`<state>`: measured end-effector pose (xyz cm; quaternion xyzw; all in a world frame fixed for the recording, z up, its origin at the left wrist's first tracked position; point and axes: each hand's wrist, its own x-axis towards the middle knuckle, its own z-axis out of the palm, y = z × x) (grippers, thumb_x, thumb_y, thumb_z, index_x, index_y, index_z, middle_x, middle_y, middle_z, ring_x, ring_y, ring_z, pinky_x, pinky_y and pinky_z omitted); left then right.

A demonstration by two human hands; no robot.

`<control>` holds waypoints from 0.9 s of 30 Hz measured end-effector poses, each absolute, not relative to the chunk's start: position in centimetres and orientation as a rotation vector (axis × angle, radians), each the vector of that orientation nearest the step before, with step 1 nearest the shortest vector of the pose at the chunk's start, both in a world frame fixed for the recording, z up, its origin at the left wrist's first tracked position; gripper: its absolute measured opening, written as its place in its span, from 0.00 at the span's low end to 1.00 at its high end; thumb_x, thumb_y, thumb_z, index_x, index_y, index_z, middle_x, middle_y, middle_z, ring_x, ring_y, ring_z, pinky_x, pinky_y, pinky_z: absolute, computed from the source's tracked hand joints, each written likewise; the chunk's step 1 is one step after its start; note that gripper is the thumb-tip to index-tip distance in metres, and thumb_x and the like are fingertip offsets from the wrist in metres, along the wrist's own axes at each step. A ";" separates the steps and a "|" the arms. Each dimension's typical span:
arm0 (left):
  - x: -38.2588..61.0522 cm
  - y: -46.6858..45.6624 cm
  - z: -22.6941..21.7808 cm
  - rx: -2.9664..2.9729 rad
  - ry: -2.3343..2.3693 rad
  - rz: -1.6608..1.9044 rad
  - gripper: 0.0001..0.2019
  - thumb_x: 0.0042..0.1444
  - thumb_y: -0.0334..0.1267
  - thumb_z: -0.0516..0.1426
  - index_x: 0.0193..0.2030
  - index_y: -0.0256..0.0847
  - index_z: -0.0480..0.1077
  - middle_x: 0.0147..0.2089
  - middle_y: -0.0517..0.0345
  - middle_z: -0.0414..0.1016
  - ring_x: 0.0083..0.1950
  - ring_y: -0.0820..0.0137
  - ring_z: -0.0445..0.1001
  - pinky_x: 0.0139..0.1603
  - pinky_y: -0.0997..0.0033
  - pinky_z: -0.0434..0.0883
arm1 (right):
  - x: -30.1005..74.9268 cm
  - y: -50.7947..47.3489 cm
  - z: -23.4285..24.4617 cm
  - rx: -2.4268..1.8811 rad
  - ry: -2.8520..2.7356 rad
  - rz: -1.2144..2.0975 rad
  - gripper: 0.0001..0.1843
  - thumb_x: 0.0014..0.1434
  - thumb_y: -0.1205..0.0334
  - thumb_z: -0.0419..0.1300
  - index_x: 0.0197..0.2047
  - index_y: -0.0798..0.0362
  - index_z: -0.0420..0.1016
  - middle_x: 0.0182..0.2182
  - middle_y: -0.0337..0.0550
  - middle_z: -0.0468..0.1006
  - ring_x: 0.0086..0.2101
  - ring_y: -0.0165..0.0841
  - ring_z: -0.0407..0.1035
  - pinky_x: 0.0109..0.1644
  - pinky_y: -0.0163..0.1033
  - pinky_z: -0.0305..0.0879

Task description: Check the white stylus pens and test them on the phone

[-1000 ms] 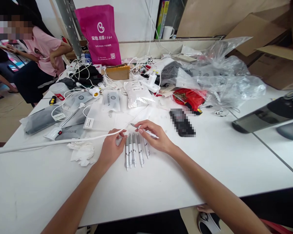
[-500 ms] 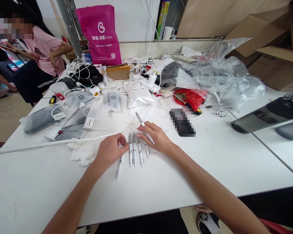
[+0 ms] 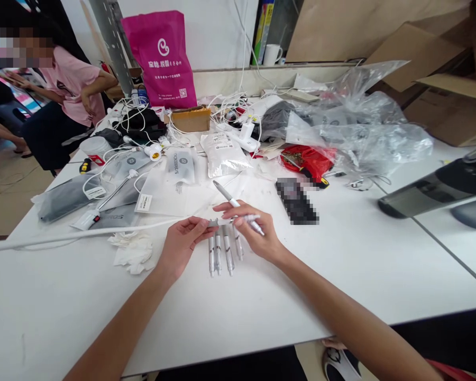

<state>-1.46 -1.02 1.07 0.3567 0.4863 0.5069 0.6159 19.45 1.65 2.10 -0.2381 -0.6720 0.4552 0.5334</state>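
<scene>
My left hand [image 3: 181, 244] is closed, pinching the grey end of a pen [image 3: 224, 221] held level above the table. My right hand [image 3: 257, 235] has its thumb and fingers on the other end of this pen. A second white and grey pen [image 3: 227, 194] rests slanted between the right hand's fingers, its grey end pointing up and left. Below both hands, several similar pens [image 3: 218, 259] lie side by side on the white table [image 3: 206, 323]. Their upper ends are partly hidden by the hands and the held pen.
Crumpled tissue [image 3: 134, 253] lies left of my hands, near a thick white cable [image 3: 103, 232]. Packaged pouches [image 3: 69, 196] and tangled cords are farther back. A phone-like black object [image 3: 297, 201] and a dark tumbler [image 3: 432, 185] stand to the right. Another person [image 3: 69, 84] sits back left.
My left hand has turned its pen from hanging downward to level, and brought it across to the right hand. The right hand now touches that pen too, still keeping its own.
</scene>
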 end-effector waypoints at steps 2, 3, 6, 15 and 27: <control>-1.1 -1.3 1.0 0.938 1.148 1.168 0.19 0.56 0.53 0.73 0.41 0.38 0.82 0.46 0.48 0.85 0.49 0.58 0.85 0.55 0.57 0.81 | 19.2 2.0 2.5 -0.553 -1.297 1.290 0.20 0.74 0.40 0.60 0.38 0.46 0.75 0.42 0.45 0.83 0.52 0.42 0.80 0.64 0.58 0.74; -1.1 -1.3 1.1 0.995 1.172 1.185 0.19 0.59 0.55 0.71 0.43 0.39 0.83 0.48 0.47 0.85 0.50 0.58 0.84 0.54 0.58 0.81 | 19.4 2.3 2.7 -0.538 -1.131 1.375 0.23 0.72 0.38 0.62 0.34 0.47 0.70 0.35 0.40 0.80 0.45 0.39 0.80 0.60 0.55 0.76; -1.3 -1.2 1.4 1.096 1.238 1.237 0.20 0.64 0.57 0.67 0.42 0.39 0.84 0.49 0.46 0.84 0.50 0.59 0.82 0.49 0.62 0.78 | 20.8 3.8 3.5 -0.492 -0.723 1.523 0.31 0.68 0.33 0.65 0.29 0.48 0.59 0.23 0.30 0.57 0.25 0.29 0.62 0.40 0.42 0.76; -1.7 -0.8 1.0 1.131 1.253 1.236 0.19 0.64 0.56 0.67 0.39 0.40 0.83 0.45 0.48 0.82 0.47 0.61 0.78 0.45 0.63 0.75 | 25.1 5.9 4.6 -0.339 -0.367 1.566 0.31 0.72 0.44 0.56 0.27 0.49 0.45 0.21 0.32 0.48 0.21 0.29 0.48 0.27 0.37 0.63; -1.5 -1.0 1.5 1.222 1.260 1.176 0.20 0.64 0.56 0.66 0.39 0.39 0.81 0.43 0.50 0.80 0.45 0.63 0.77 0.48 0.65 0.75 | 24.2 5.2 4.9 -0.356 -0.405 1.596 0.30 0.74 0.42 0.54 0.26 0.48 0.48 0.22 0.31 0.47 0.22 0.29 0.45 0.28 0.36 0.61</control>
